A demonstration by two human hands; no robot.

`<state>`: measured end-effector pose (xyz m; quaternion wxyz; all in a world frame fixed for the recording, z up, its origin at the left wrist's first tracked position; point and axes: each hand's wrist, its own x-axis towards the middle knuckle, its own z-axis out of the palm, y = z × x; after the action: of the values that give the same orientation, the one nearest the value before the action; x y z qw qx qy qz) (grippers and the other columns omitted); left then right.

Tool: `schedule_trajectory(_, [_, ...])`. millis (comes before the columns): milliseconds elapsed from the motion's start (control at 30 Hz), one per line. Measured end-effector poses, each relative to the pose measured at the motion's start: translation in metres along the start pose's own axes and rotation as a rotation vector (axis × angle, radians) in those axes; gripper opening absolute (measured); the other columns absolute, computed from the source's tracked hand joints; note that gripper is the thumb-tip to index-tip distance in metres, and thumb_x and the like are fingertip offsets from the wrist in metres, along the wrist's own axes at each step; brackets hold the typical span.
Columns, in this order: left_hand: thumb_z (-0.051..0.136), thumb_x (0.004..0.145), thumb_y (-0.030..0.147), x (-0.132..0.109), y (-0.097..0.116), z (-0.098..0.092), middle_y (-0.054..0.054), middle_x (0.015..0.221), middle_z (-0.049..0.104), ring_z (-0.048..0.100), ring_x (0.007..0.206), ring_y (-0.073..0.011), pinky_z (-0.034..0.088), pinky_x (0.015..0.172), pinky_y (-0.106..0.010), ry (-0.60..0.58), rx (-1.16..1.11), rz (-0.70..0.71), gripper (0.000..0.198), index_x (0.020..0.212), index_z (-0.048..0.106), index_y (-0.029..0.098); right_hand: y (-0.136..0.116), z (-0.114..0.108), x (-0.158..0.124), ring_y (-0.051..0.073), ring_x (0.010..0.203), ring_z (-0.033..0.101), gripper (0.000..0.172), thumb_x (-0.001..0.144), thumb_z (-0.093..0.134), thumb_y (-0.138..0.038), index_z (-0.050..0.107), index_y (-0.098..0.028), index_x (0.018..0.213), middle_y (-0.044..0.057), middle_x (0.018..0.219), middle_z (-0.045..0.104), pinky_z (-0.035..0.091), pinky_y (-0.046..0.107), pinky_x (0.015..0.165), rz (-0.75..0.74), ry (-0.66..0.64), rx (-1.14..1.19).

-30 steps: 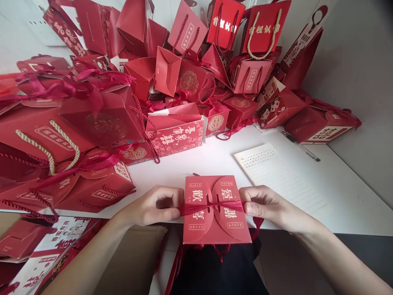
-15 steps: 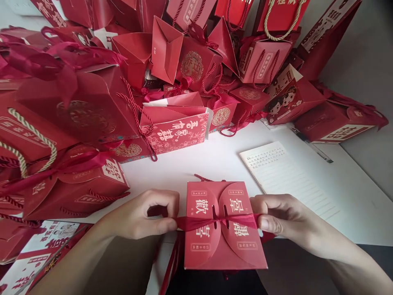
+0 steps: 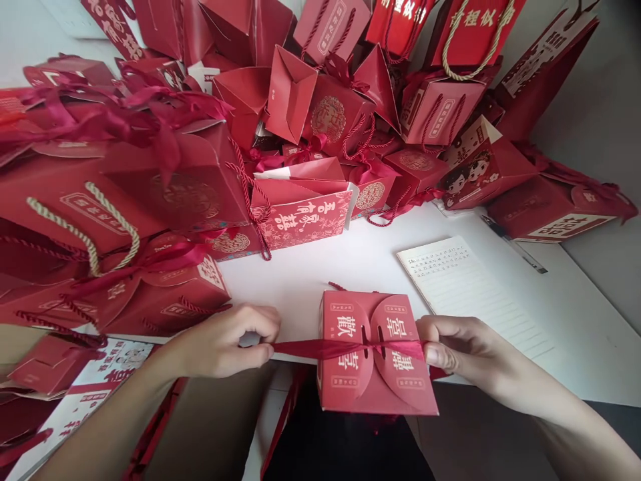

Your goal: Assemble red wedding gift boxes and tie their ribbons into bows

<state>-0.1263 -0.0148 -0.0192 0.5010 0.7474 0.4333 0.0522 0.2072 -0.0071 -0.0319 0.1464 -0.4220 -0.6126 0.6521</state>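
Observation:
A red gift box (image 3: 350,387) with pale printed characters and two rounded, overlapping flaps sits at the table's front edge. A dark red ribbon (image 3: 310,349) crosses its top through slots in the flaps. My left hand (image 3: 235,339), left of the box, pinches one end of the ribbon, which stretches taut from the fingertips to the box. My right hand (image 3: 463,351) pinches the other end close against the box's right side. A bit of twisted red cord shows behind the box.
Many red gift boxes and bags (image 3: 190,180) with ribbons and cord handles are piled along the left and back of the white table (image 3: 280,280). A lined notepad with writing (image 3: 461,287) lies to the right, with a pen (image 3: 525,254) beyond it.
My left hand has drawn away from the box to the left, so a longer stretch of ribbon shows. The box sits slightly further right in view, and the camera has shifted.

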Motion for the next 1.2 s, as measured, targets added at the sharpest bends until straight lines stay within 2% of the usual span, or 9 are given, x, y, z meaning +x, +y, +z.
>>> schedule_trajectory(133, [0.045,0.074,0.014,-0.022,0.001,0.008,0.000,0.063,0.051,0.051,0.066,-0.0145,0.034,0.062,-0.023,0.124,0.114,-0.160,0.023,0.053,0.052,0.017,-0.002,0.000,0.001,0.011,0.055,0.033,0.047,0.081,0.057,-0.060,0.043,-0.020,0.060,-0.002,0.059,0.040,0.028,0.026,0.052,-0.064,0.044,-0.079])
schedule_trajectory(333, [0.049,0.075,0.022,-0.069,0.004,0.031,-0.001,0.058,0.055,0.050,0.051,-0.0150,0.031,0.051,-0.025,0.203,0.380,-0.467,0.021,0.057,0.059,0.018,-0.001,-0.001,0.005,0.011,0.056,0.036,0.048,0.077,0.061,-0.060,0.045,-0.019,0.060,-0.003,0.059,0.041,0.030,0.026,0.054,-0.137,0.052,-0.075])
schedule_trajectory(433, [0.048,0.077,0.023,-0.078,0.021,0.038,-0.007,0.096,0.066,0.061,0.088,-0.0237,0.043,0.074,-0.028,0.377,0.513,-0.361,0.023,0.091,0.067,0.019,-0.004,-0.001,0.007,0.011,0.056,0.038,0.048,0.074,0.064,-0.062,0.048,-0.019,0.060,-0.003,0.059,0.044,0.031,0.027,0.056,-0.162,0.052,-0.103])
schedule_trajectory(500, [0.043,0.082,0.025,-0.069,0.036,0.040,-0.009,0.119,0.060,0.055,0.111,-0.0261,0.040,0.092,-0.031,0.488,0.488,-0.248,0.034,0.110,0.062,0.019,-0.008,-0.001,0.007,0.011,0.057,0.041,0.048,0.073,0.065,-0.062,0.050,-0.018,0.062,-0.002,0.061,0.047,0.033,0.027,0.058,-0.175,0.050,-0.110])
schedule_trajectory(600, [0.035,0.091,0.036,-0.037,0.050,0.039,-0.007,0.121,0.059,0.054,0.112,-0.0234,0.038,0.098,-0.032,0.513,0.247,-0.110,0.037,0.115,0.058,0.018,-0.013,0.002,0.008,0.012,0.061,0.045,0.047,0.071,0.066,-0.062,0.053,-0.017,0.063,-0.002,0.062,0.051,0.036,0.028,0.062,-0.183,0.049,-0.114])
schedule_trajectory(800, [0.041,0.085,0.064,0.018,0.033,0.039,-0.002,0.079,0.060,0.055,0.077,-0.0169,0.043,0.076,-0.029,0.317,-0.226,0.086,0.052,0.082,0.058,0.014,-0.012,0.003,0.009,0.013,0.062,0.047,0.047,0.072,0.066,-0.061,0.054,-0.016,0.066,-0.001,0.062,0.052,0.037,0.029,0.064,-0.201,0.029,-0.095])
schedule_trajectory(933, [0.049,0.077,0.071,0.020,0.028,0.042,0.001,0.067,0.053,0.049,0.066,-0.0138,0.041,0.066,-0.026,0.264,-0.368,0.138,0.057,0.071,0.054,0.015,-0.009,0.004,0.009,0.012,0.061,0.046,0.046,0.073,0.067,-0.060,0.053,-0.016,0.065,-0.002,0.061,0.052,0.036,0.028,0.063,-0.202,0.029,-0.073])
schedule_trajectory(1100, [0.062,0.070,0.066,0.016,0.033,0.045,0.000,0.077,0.056,0.052,0.075,-0.0150,0.041,0.070,-0.026,0.319,-0.397,0.095,0.053,0.078,0.052,0.015,-0.006,0.004,0.011,0.011,0.060,0.045,0.048,0.072,0.067,-0.061,0.053,-0.016,0.065,-0.003,0.060,0.050,0.035,0.027,0.061,-0.199,0.014,-0.013])
schedule_trajectory(1200, [0.065,0.068,0.067,0.016,0.031,0.044,0.001,0.073,0.055,0.050,0.064,-0.0117,0.039,0.060,-0.024,0.233,-0.502,0.045,0.056,0.082,0.051,0.015,-0.003,0.004,0.013,0.011,0.059,0.044,0.047,0.072,0.067,-0.060,0.053,-0.016,0.066,-0.002,0.060,0.050,0.034,0.026,0.061,-0.183,-0.001,0.028])
